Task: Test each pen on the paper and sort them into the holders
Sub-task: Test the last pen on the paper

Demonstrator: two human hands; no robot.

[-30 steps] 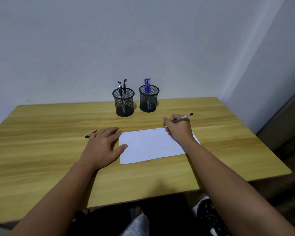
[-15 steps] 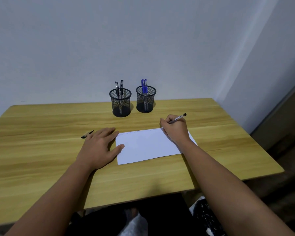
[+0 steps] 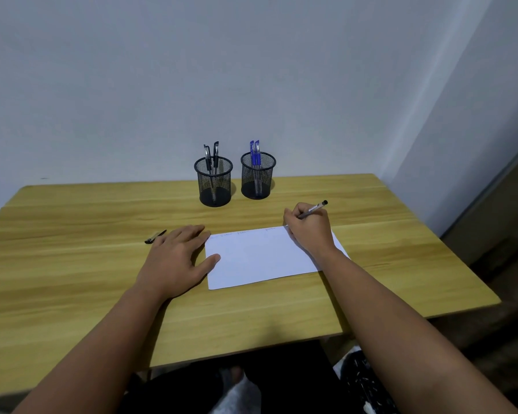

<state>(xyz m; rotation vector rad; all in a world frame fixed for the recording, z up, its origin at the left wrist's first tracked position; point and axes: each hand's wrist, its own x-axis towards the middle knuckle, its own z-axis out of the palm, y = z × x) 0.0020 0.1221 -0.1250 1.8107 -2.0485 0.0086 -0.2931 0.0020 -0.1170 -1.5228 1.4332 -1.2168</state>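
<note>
- Nearest you, both of your forearms reach out over the near edge of the wooden surface (image 3: 72, 294).
- Your left hand (image 3: 177, 258) lies flat, palm down, fingers straight and slightly spread; its grip holds nothing. The thumb touches the left edge of the paper (image 3: 260, 258) and the forefinger tip sits at the paper's far-left corner.
- The white paper lies flat in the middle of the surface, its long side running left to right, with faint scribbles along its far edge.
- Your right hand (image 3: 310, 227) rests on the far-right part of the paper, its grip curled round a dark pen (image 3: 313, 209) in a writing hold. The pen slants up and to the right, its blunt end clear of the hand; the tip is hidden behind your fingers, so you cannot tell whether it touches the sheet.
- Just beyond your left fingertips, a small black pen cap (image 3: 155, 236) lies on the wood.
- Farthest, near the wall, two black mesh holders stand side by side, close but apart: the left holder (image 3: 213, 186) carries two black pens (image 3: 211, 158), the right holder (image 3: 258, 180) two blue pens (image 3: 254, 153), all standing nearly upright.
</note>
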